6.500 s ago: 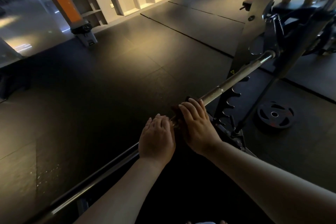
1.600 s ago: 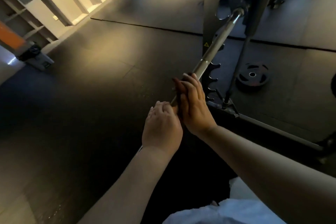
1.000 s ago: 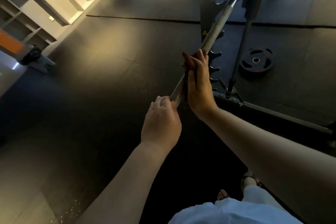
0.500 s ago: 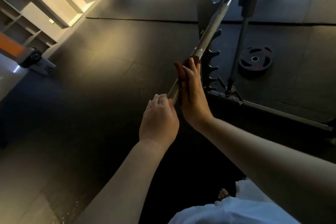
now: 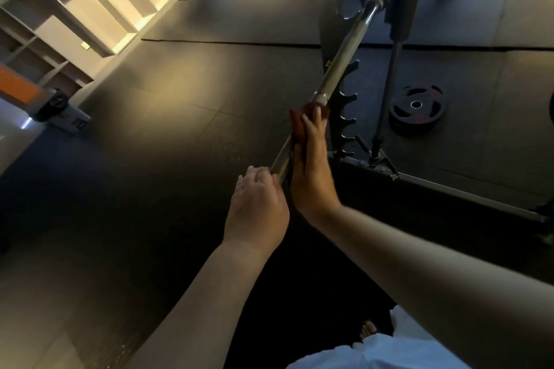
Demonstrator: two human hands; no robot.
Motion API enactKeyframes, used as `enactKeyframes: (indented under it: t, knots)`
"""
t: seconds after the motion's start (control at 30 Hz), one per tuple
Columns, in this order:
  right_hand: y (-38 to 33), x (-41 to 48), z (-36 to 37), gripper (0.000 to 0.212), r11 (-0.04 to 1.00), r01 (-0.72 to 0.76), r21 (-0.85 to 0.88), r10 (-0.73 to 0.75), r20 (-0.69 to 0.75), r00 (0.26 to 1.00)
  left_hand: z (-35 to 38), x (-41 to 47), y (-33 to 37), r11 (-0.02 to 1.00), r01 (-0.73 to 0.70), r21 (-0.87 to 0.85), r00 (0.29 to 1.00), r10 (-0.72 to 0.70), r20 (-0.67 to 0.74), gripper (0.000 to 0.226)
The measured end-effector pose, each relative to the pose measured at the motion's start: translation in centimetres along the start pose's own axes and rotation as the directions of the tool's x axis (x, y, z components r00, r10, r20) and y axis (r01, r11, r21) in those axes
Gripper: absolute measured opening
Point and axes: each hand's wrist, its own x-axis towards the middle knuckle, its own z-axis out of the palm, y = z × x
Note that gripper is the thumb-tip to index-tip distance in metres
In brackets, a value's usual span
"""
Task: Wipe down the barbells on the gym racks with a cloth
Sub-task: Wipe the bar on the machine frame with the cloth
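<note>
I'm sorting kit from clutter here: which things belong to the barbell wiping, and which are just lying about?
In use: barbell, reddish cloth, right hand holding it on the bar, left hand gripping the bar, rack.
Lying about: weight plate, shelves, orange post.

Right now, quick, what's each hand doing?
Left hand: closed, gripping the barbell.
Right hand: closed, holding the cloth against the barbell.

Left hand, right hand adjacent, fingers curled
</note>
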Motion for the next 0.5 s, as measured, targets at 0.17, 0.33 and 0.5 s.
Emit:
enactKeyframes:
  t: [0.17, 0.33, 0.5]
  knots:
    - [1.0, -1.0, 0.8, 0.076, 0.998, -0.006, 0.061, 0.003, 0.059, 0.998, -0.2, 1.8, 1.1, 0.999, -0.024, 0.042, 1.000, 0.024, -0.007, 0.047]
    - [0.3, 4.0, -1.8, 0.057, 0.999, -0.028, -0.043, 0.026, -0.042, 0.999, 0.0, 2.3, 1.2, 0.998, -0.059, 0.036, 0.998, 0.060, -0.024, 0.044]
    - [0.3, 1.3, -1.4, 0.069, 0.993, 0.032, -0.110, -0.021, 0.099, 0.995, 0.3, 2.2, 0.9, 0.993, -0.087, 0.078, 0.996, 0.089, -0.023, 0.053]
